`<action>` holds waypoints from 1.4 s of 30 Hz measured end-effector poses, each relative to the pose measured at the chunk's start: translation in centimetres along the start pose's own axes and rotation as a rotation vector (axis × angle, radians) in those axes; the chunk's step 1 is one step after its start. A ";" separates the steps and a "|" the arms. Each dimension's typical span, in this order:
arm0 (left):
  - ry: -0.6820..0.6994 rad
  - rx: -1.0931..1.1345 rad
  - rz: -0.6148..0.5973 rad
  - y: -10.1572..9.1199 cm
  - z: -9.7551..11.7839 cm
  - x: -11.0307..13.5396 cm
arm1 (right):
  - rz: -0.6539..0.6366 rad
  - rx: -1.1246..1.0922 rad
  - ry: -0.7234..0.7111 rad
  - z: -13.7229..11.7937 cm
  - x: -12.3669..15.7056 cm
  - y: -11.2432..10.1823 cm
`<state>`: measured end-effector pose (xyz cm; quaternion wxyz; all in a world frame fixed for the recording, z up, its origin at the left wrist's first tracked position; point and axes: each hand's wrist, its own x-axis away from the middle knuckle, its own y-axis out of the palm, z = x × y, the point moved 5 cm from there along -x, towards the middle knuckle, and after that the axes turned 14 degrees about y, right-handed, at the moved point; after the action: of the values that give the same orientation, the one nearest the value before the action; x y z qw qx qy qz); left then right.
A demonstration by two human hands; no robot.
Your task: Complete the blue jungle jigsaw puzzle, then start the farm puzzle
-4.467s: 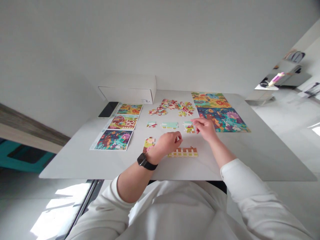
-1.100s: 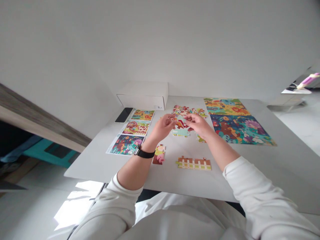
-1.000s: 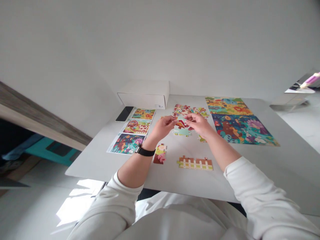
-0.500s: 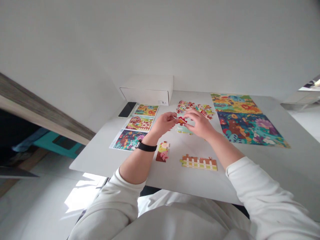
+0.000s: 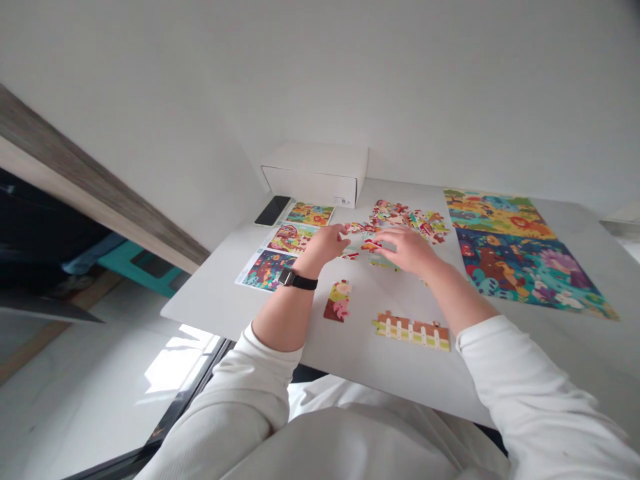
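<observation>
Between the thumb and fingers of my right hand point(image 5: 409, 249) is a red and orange puzzle piece point(image 5: 370, 246), held above a pale green joined section point(image 5: 384, 263). To its left, my left hand point(image 5: 324, 249), a watch on the wrist, has its thumb and forefinger slightly apart with nothing visible between them. A small red piece point(image 5: 351, 256) lies just beside those fingertips. Nearer to me are a joined pig section point(image 5: 338, 301) and a joined white-fence section point(image 5: 412, 330), both flat on the table. Beyond my hands spreads a pile of loose puzzle pieces point(image 5: 400, 215).
A white box point(image 5: 310, 181) stands at the back against the wall, with a phone point(image 5: 273, 211) in front of it. The sheet of small reference pictures point(image 5: 267, 270) lies at left. Two larger pictures, a savanna scene point(image 5: 500, 213) and a dark forest scene point(image 5: 530, 270), lie at right.
My left hand has come away from the red and orange piece, which stays at my right fingertips. The camera view has shifted, so the table sits farther right.
</observation>
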<state>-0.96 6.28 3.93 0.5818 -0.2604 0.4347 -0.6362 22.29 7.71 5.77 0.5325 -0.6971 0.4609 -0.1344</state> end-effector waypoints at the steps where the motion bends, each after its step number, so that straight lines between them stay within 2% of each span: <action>1: 0.006 -0.017 -0.039 0.3 0.1 0.1 | -0.019 0.014 0.005 0.0 0.1 0.8; 6: -0.001 -0.075 -0.164 1.2 0.7 0.3 | -0.038 0.044 0.000 0.0 0.7 3.5; 13: -0.008 -0.137 -0.196 1.4 0.9 0.4 | -0.050 0.091 -0.006 0.2 1.0 4.8; 24: 0.016 -0.147 -0.190 2.1 0.1 0.1 | -0.084 0.130 0.032 0.3 1.1 5.2; 30: 0.026 -0.155 -0.195 2.2 0.3 0.3 | -0.097 0.119 0.018 0.4 1.1 5.3; 37: 0.019 -0.156 -0.181 2.2 0.4 0.5 | -0.061 0.083 0.064 1.3 1.2 4.0; 42: -0.012 -0.180 -0.209 1.8 0.5 0.6 | -0.121 0.102 0.096 1.7 1.5 3.9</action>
<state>0.29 5.71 2.57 0.4893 -0.3589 0.4571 -0.6502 22.29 7.57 1.28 0.5354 -0.6884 0.4355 -0.2230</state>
